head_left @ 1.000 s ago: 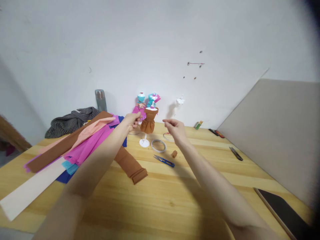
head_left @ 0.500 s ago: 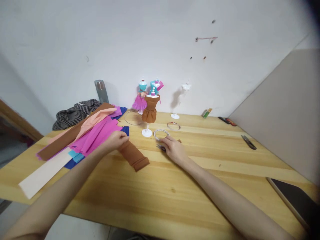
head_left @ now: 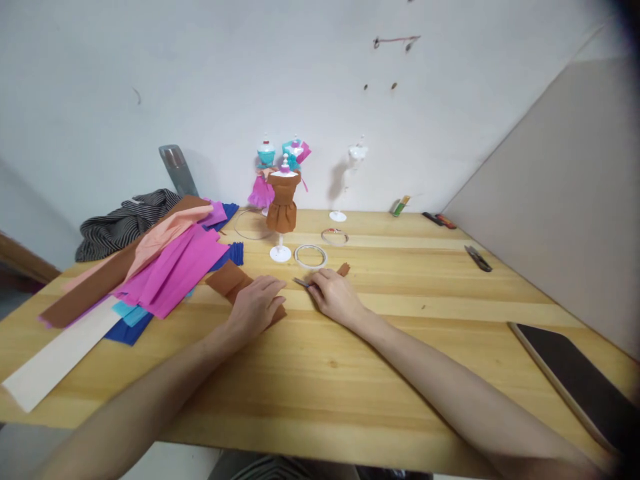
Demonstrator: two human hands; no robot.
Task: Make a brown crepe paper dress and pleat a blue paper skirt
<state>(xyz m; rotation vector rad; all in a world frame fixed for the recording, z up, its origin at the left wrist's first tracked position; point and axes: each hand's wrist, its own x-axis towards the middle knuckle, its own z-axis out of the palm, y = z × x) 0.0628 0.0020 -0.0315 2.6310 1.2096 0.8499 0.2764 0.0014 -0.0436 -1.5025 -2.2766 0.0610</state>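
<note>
A folded brown crepe paper strip [head_left: 226,280] lies on the table, partly hidden beneath my left hand [head_left: 255,305], whose fingers stretch out over it with the thumb apart. My right hand [head_left: 334,295] rests on the wood with its fingers closed round a small pair of scissors [head_left: 301,283]; only the metal tips show, pointing left, and the handles are hidden. Just behind it lies a white tape ring [head_left: 311,256]. A brown paper scrap [head_left: 344,269] sits beyond its knuckles. A small mannequin in a brown dress [head_left: 281,212] stands upright behind both hands.
Crepe paper sheets [head_left: 173,267] in several colours pile up at left, near a striped cloth [head_left: 123,223] and a leaning bottle [head_left: 179,172]. More small mannequins [head_left: 267,160] stand by the wall. Black snips [head_left: 479,259] and a dark tablet [head_left: 570,380] lie at right.
My left hand has let its pinch on the brown strip go and moved right across it, fingers now extended. The right hand has turned the scissors' tips clear of its fingers. The view has shifted.
</note>
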